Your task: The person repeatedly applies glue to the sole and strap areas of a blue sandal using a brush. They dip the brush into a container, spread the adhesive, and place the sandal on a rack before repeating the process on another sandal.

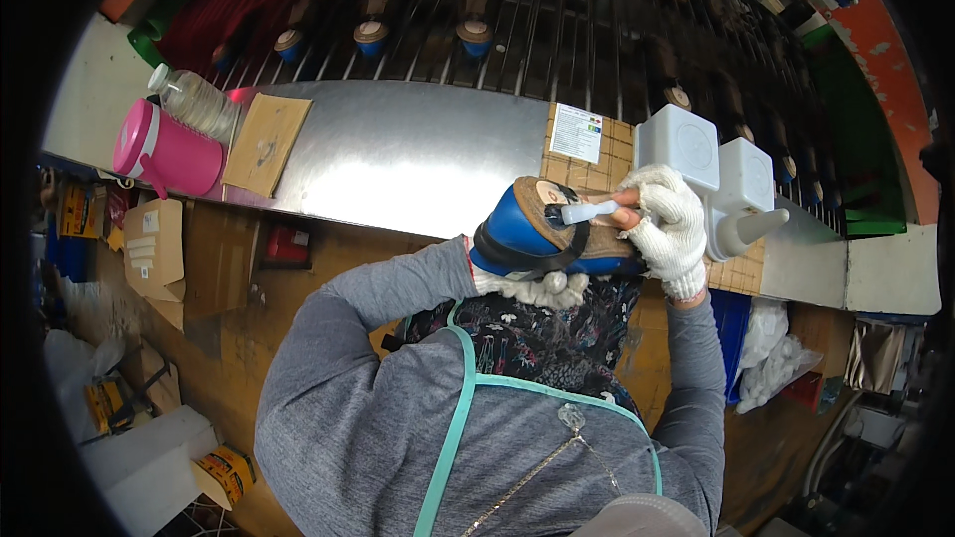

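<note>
In front of me, a shoe part on a blue shoe last (517,224) lies bottom up, its tan sole showing and a dark strap across the blue. My left hand (547,290), in a white knit glove, supports it from below, with the fingers curled against its underside. Over the sole is my right hand (668,224), gloved in white with bare fingertips. Its fingers pinch a small brush with a white handle (589,211), whose dark tip touches the sole. Beside that hand stand white square plastic containers (678,144), one with a cone-shaped spout (746,229).
A metal bench (408,154) runs across, with a rod conveyor (537,20) behind it carrying several blue lasts (476,37). On the left are a pink jug (169,149), a clear bottle (199,102) and cardboard (267,144). A printed card (576,133) lies near the containers.
</note>
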Demonstrator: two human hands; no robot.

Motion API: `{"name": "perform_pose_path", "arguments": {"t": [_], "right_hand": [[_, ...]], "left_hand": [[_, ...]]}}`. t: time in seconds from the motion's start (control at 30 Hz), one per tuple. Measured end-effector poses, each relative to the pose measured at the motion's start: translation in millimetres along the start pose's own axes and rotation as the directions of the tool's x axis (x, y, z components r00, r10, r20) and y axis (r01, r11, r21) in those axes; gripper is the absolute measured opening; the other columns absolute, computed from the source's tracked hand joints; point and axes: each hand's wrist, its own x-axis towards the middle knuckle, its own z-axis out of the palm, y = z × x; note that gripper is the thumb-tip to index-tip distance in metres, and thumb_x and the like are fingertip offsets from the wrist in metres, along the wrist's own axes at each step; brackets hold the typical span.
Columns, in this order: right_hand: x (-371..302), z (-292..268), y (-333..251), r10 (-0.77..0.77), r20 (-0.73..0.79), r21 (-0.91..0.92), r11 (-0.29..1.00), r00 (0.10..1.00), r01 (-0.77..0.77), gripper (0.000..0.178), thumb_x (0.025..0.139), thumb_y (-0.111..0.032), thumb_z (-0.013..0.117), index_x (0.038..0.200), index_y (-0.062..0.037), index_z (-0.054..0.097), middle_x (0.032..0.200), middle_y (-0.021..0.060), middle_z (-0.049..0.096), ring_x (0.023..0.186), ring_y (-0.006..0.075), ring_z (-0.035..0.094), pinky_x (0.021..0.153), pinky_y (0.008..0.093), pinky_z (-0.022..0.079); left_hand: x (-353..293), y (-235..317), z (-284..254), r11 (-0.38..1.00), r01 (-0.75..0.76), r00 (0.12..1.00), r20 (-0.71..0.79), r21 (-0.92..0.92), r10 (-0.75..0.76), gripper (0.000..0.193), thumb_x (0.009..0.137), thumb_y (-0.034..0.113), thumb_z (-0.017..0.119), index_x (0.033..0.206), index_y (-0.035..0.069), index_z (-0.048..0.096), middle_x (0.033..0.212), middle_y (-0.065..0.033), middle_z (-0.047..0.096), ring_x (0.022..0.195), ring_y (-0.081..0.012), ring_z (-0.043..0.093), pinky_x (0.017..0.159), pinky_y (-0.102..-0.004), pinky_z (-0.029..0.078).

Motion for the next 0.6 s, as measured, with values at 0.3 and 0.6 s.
{"name": "perform_pose_path", "arguments": {"t": [0.3, 0.6], "right_hand": [[1, 0, 15, -0.104, 0.132, 0.010, 0.995, 0.986, 0.104, 0.019, 0.072, -0.021, 0.081, 0.084, -0.0068, 0.078, 0.087, 0.0065, 0.070, 0.083, 0.0233, 0.059, 0.075, 0.0352, 0.046], [0, -27, 17, -0.074, 0.255, 0.018, 0.997, 0.964, 0.071, 0.018, 0.072, -0.019, 0.081, 0.084, -0.0055, 0.078, 0.086, 0.0062, 0.069, 0.083, 0.0231, 0.060, 0.076, 0.0345, 0.046]], "left_hand": [[-21, -43, 7, 0.986, 0.082, 0.939, -0.341, 0.145, -0.028, 0.060, 0.102, 0.031, 0.059, 0.151, 0.003, 0.036, 0.133, -0.0188, 0.059, 0.121, -0.0244, 0.063, 0.101, -0.0330, 0.057], [-17, -28, 2, 0.973, 0.110, 0.895, -0.447, 0.204, -0.007, 0.063, 0.099, 0.036, 0.063, 0.147, 0.001, 0.042, 0.131, -0.0169, 0.061, 0.121, -0.0233, 0.062, 0.102, -0.0329, 0.054]]}}
